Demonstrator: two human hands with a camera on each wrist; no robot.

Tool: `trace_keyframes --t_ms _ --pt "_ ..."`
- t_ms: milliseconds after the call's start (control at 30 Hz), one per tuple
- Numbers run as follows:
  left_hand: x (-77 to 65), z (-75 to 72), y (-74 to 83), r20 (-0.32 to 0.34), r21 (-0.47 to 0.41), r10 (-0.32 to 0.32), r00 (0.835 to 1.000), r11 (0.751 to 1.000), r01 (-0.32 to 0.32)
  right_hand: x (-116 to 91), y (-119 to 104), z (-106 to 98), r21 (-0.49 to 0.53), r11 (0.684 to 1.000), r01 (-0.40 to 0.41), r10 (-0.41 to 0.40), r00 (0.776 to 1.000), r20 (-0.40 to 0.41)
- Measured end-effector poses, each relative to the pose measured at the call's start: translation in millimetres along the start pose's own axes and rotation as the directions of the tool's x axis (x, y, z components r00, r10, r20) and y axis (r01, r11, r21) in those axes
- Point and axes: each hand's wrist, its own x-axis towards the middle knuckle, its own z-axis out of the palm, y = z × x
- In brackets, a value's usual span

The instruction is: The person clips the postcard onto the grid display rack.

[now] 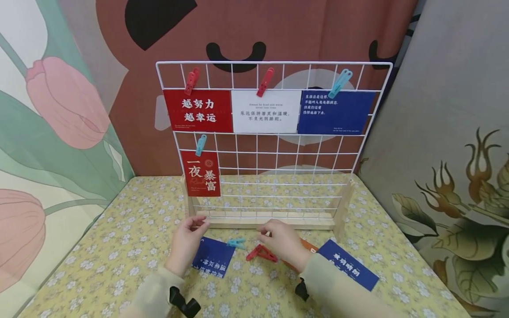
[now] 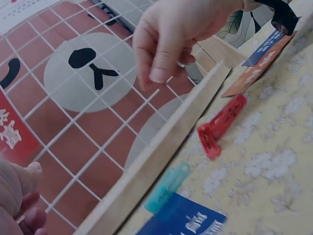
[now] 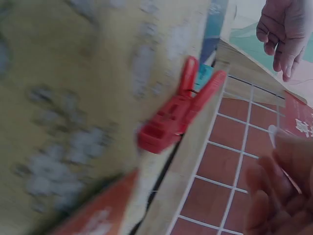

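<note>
My left hand hovers in front of the rack's lower left, above a blue card, its fingers loosely bent and holding nothing. The right hand, also without anything in it, hangs over the table beside a red clothespin. A light-blue clothespin lies at the blue card's corner. Partly hidden behind the right hand are an orange card and another blue card. On the white wire grid, a red card hangs from a light-blue clothespin.
Along the grid's upper part hang a red card, a white card and a blue card, each under a clothespin. A wooden base carries the grid on a floral tablecloth. Patterned curtains surround the table.
</note>
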Motion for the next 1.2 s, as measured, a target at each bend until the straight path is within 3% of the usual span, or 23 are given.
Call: trace_keyframes --t_ms 233,467,667,733,833,900,1000,1100,1200 --pt "0.8 -10.1 -17.7 0.026 0.061 -0.059 0.998 0.996 0.057 -6 5 13 -0.131 0.984 0.118 -0.1 0.986 0.136" --pt "7.8 -24.2 -38.0 0.083 0.239 -0.05 0.995 0.971 0.029 -7 5 20 -0.226 0.939 0.259 -0.22 0.958 0.185" --pt "8.9 -30.2 -49.6 0.167 0.332 -0.096 0.981 0.943 0.036 -7 1 22 -0.273 0.924 0.27 -0.213 0.952 0.22" --pt "8.6 -29.4 -50.2 0.189 0.35 -0.088 0.978 0.937 0.016 -5 0 23 -0.282 0.922 0.266 -0.204 0.951 0.232" --pt "8.4 -24.7 -47.6 0.239 0.394 -0.028 0.971 0.917 -0.07 -3 -2 24 -0.296 0.917 0.268 -0.206 0.952 0.225" --pt "8.7 -19.9 -44.0 0.301 0.418 0.033 0.953 0.894 -0.163 -2 -2 25 -0.3 0.915 0.27 -0.214 0.954 0.208" --pt "8.7 -12.0 -39.3 0.399 0.451 0.099 0.912 0.845 -0.289 0 -3 26 -0.308 0.915 0.261 -0.208 0.959 0.194" --pt "10.1 -4.7 -34.3 0.48 0.493 0.113 0.87 0.786 -0.374 1 -3 27 -0.323 0.912 0.253 -0.195 0.96 0.203" --pt "12.5 0.8 -30.4 0.526 0.529 0.105 0.844 0.737 -0.421 2 -3 28 -0.346 0.901 0.263 -0.195 0.956 0.219"
